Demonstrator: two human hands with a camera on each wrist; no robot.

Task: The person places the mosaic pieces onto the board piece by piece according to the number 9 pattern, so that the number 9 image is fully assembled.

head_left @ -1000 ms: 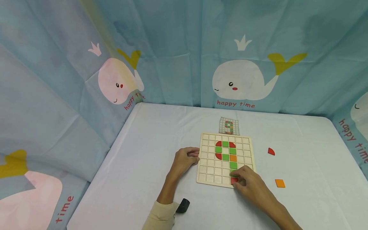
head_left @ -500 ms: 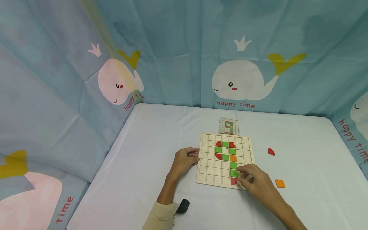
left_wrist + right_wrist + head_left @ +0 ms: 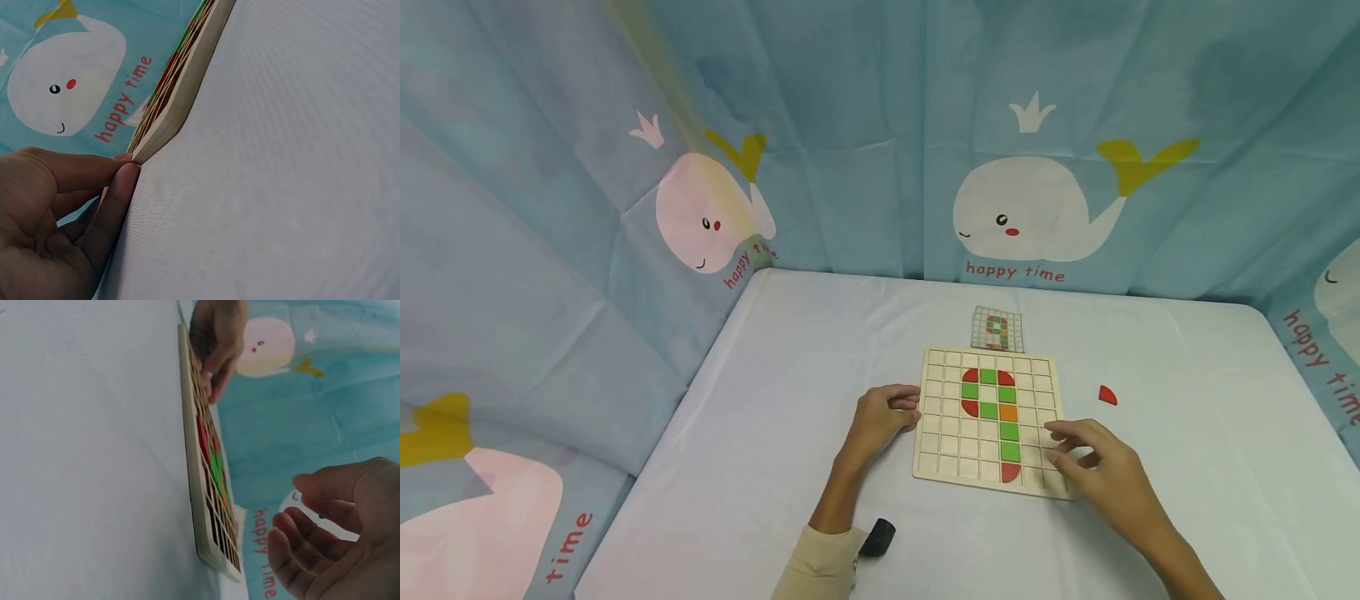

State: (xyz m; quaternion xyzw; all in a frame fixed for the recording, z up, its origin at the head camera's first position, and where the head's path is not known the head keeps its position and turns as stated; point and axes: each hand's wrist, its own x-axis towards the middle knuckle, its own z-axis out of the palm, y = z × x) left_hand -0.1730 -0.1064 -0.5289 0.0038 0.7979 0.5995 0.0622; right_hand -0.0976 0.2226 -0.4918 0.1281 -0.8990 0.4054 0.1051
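Note:
A pale wooden grid board [image 3: 955, 446] lies on the white table. Red quarter-round, green square and orange square [image 3: 1008, 413] tiles form a 9-like figure in its cells. At the figure's foot sits a red quarter-round tile [image 3: 1011, 473]. My left hand [image 3: 883, 417] pinches the board's left edge; in the left wrist view its thumb and finger meet at the board rim [image 3: 181, 106]. Over the board's right edge hovers my right hand [image 3: 1105, 467], fingers loosely bent. The right wrist view shows nothing between the fingers of the right hand [image 3: 337, 531].
Behind the board lies a pattern card [image 3: 997, 325] printed with the same figure. One loose red quarter-round tile [image 3: 1107, 395] rests on the table to the right. A black object [image 3: 877, 537] is beside the left sleeve. A whale-print curtain [image 3: 865, 208] hangs behind the table.
My right hand has moved right, off the red quarter-round tile at the figure's foot, leaving it in its cell. It now covers the loose orange square. The left hand has stayed put.

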